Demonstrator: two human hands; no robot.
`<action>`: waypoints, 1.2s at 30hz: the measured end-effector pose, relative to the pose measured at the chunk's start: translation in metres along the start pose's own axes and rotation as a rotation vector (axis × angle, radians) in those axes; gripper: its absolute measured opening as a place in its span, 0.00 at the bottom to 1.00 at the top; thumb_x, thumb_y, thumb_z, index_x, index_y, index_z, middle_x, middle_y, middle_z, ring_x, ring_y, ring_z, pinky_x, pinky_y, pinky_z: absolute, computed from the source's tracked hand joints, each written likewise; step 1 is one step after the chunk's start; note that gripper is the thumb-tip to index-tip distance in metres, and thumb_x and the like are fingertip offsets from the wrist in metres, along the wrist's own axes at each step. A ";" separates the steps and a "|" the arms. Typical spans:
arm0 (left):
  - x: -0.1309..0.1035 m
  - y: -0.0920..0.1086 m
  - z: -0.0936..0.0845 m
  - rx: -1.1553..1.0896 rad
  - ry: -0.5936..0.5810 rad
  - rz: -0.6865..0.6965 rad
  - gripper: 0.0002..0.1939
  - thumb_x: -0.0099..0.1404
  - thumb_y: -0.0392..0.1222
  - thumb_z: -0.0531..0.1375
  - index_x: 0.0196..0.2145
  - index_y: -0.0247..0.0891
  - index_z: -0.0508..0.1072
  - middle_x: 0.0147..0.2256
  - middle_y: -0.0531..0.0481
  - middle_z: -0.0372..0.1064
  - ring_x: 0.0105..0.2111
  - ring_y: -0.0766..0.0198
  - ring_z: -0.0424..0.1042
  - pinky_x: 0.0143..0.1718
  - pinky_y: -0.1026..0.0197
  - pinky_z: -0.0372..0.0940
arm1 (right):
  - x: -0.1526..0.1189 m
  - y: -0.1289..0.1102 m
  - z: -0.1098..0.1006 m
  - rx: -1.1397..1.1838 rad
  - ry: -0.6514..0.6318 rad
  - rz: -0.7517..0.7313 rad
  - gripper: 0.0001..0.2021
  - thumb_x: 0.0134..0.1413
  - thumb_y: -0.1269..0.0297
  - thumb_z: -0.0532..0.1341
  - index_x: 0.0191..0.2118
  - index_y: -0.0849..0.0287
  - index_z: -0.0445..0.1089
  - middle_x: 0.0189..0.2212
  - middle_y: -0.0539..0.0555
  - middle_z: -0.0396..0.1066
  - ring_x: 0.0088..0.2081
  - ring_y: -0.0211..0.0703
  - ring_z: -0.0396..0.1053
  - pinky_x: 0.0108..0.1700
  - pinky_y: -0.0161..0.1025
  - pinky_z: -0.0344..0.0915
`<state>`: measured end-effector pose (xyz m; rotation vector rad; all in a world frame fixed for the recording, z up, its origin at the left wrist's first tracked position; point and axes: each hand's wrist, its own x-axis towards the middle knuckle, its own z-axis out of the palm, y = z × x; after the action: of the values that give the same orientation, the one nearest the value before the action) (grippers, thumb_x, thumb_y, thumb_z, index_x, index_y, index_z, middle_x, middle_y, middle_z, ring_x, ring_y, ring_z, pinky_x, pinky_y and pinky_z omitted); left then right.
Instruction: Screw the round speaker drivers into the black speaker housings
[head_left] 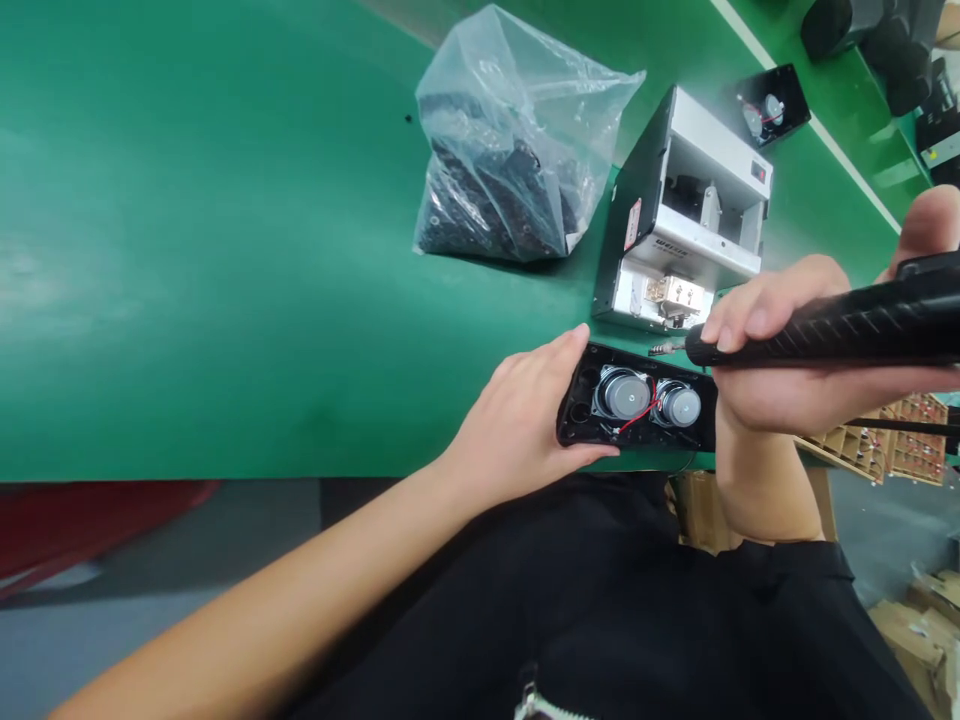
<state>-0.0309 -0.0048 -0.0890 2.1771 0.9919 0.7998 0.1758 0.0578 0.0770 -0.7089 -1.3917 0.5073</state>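
Note:
My left hand (529, 420) grips the left end of a black speaker housing (585, 428), thumb and fingers on its opposite sides. Two round silver speaker drivers (627, 396) and a red wire show inside the housing, which lies at the table's front edge. My right hand (787, 340) is wrapped round a black electric screwdriver (840, 325). The tool points left, with its bit above the housing's back edge. Just behind the housing stands a silver and black screw feeder machine (712, 240), its small metal outlet facing the housing.
A clear plastic bag (510, 150) of small black parts lies on the green table (225, 250), left of the machine. Another black housing (776, 105) with drivers is behind the machine. Compartmented cardboard trays (874, 445) and cardboard boxes (911, 640) are at the right.

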 end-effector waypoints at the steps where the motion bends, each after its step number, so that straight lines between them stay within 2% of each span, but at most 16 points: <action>1: 0.000 0.000 0.000 -0.009 0.002 0.000 0.78 0.70 0.66 0.82 0.92 0.43 0.34 0.84 0.21 0.65 0.81 0.24 0.71 0.77 0.29 0.75 | 0.000 -0.007 0.000 0.001 -0.013 0.067 0.26 0.78 0.26 0.60 0.61 0.32 0.85 0.25 0.44 0.67 0.18 0.34 0.65 0.23 0.34 0.69; 5: 0.000 0.000 0.003 -0.043 0.029 0.023 0.77 0.70 0.68 0.82 0.92 0.43 0.36 0.84 0.21 0.64 0.81 0.25 0.71 0.76 0.30 0.76 | 0.000 -0.024 0.004 -0.056 -0.021 0.315 0.33 0.70 0.18 0.62 0.60 0.36 0.85 0.24 0.43 0.71 0.19 0.40 0.71 0.25 0.39 0.76; 7: -0.002 0.000 0.006 -0.072 0.066 0.043 0.78 0.69 0.72 0.81 0.93 0.43 0.37 0.84 0.21 0.64 0.82 0.25 0.71 0.77 0.30 0.75 | -0.001 -0.026 0.006 -0.068 0.009 0.334 0.36 0.66 0.15 0.63 0.60 0.38 0.84 0.22 0.42 0.71 0.17 0.41 0.69 0.23 0.40 0.74; 10: -0.005 0.002 0.003 -0.116 0.222 0.054 0.73 0.69 0.75 0.79 0.92 0.47 0.44 0.85 0.23 0.61 0.82 0.25 0.69 0.79 0.28 0.72 | -0.003 -0.030 0.008 -0.042 -0.007 0.352 0.37 0.64 0.14 0.64 0.58 0.40 0.84 0.22 0.42 0.72 0.16 0.41 0.68 0.22 0.41 0.75; 12: -0.006 0.007 -0.005 -0.101 0.296 0.053 0.58 0.76 0.67 0.77 0.90 0.52 0.54 0.84 0.28 0.66 0.79 0.29 0.74 0.78 0.29 0.72 | -0.005 -0.036 0.008 0.006 -0.043 0.355 0.33 0.68 0.18 0.64 0.55 0.39 0.85 0.23 0.43 0.73 0.18 0.41 0.70 0.23 0.41 0.77; 14: -0.003 0.012 -0.017 -0.059 0.277 0.047 0.41 0.82 0.57 0.74 0.84 0.56 0.67 0.77 0.35 0.76 0.74 0.35 0.79 0.76 0.31 0.74 | -0.008 -0.044 0.008 0.064 -0.065 0.371 0.29 0.72 0.22 0.64 0.53 0.38 0.87 0.24 0.44 0.74 0.19 0.40 0.72 0.24 0.40 0.79; 17: 0.005 0.021 -0.030 -0.020 0.235 0.075 0.21 0.83 0.50 0.72 0.70 0.57 0.83 0.69 0.42 0.85 0.70 0.39 0.82 0.72 0.32 0.75 | -0.012 -0.055 0.008 0.124 -0.085 0.415 0.28 0.76 0.25 0.61 0.56 0.36 0.89 0.25 0.45 0.74 0.20 0.39 0.71 0.25 0.39 0.79; 20: 0.011 0.027 -0.035 -0.037 0.250 0.146 0.08 0.85 0.46 0.69 0.56 0.56 0.90 0.64 0.46 0.88 0.68 0.44 0.83 0.67 0.38 0.76 | -0.016 -0.061 0.005 0.133 -0.085 0.433 0.29 0.76 0.24 0.59 0.61 0.34 0.88 0.24 0.44 0.73 0.18 0.39 0.69 0.23 0.39 0.78; 23: 0.011 0.029 -0.036 -0.093 0.226 0.143 0.10 0.86 0.44 0.68 0.52 0.56 0.91 0.60 0.48 0.90 0.67 0.45 0.83 0.66 0.39 0.76 | -0.019 -0.064 -0.001 0.125 -0.066 0.439 0.27 0.75 0.24 0.62 0.62 0.31 0.86 0.23 0.42 0.71 0.16 0.40 0.65 0.20 0.41 0.75; 30: 0.004 0.023 -0.039 -0.234 0.088 0.146 0.12 0.84 0.42 0.69 0.54 0.58 0.92 0.57 0.48 0.91 0.68 0.43 0.83 0.71 0.37 0.76 | -0.024 -0.071 -0.007 0.136 -0.047 0.480 0.24 0.77 0.25 0.60 0.62 0.27 0.84 0.23 0.40 0.70 0.15 0.40 0.64 0.21 0.41 0.76; 36: 0.006 0.027 -0.042 -0.306 0.063 0.149 0.12 0.87 0.46 0.65 0.50 0.54 0.92 0.52 0.48 0.92 0.64 0.45 0.86 0.70 0.38 0.77 | -0.028 -0.077 0.004 0.114 0.026 0.447 0.23 0.83 0.34 0.58 0.59 0.35 0.87 0.21 0.42 0.72 0.14 0.39 0.65 0.18 0.38 0.72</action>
<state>-0.0464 -0.0031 -0.0410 1.9863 0.6895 1.0231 0.1614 -0.0151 0.1120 -0.9342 -1.1691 0.9171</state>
